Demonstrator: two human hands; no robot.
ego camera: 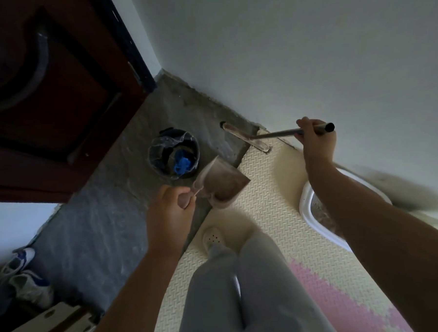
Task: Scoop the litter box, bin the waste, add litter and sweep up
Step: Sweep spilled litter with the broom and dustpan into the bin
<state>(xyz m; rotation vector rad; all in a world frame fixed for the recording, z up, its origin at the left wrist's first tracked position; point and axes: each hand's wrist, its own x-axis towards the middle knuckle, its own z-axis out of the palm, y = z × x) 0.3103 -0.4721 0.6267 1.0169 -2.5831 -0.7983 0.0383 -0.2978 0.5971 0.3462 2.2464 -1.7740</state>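
Right hand [315, 140] grips the grey metal broom pole [291, 131]; left hand [173, 206] grips the brown plastic dustpan [222, 182]. Tilting it could spill short of the lined black bin [173, 153] at ten o'clock.

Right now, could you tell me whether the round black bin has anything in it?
Partly filled: the round black bin, lined with clear plastic, holds crumpled blue material and darker waste.
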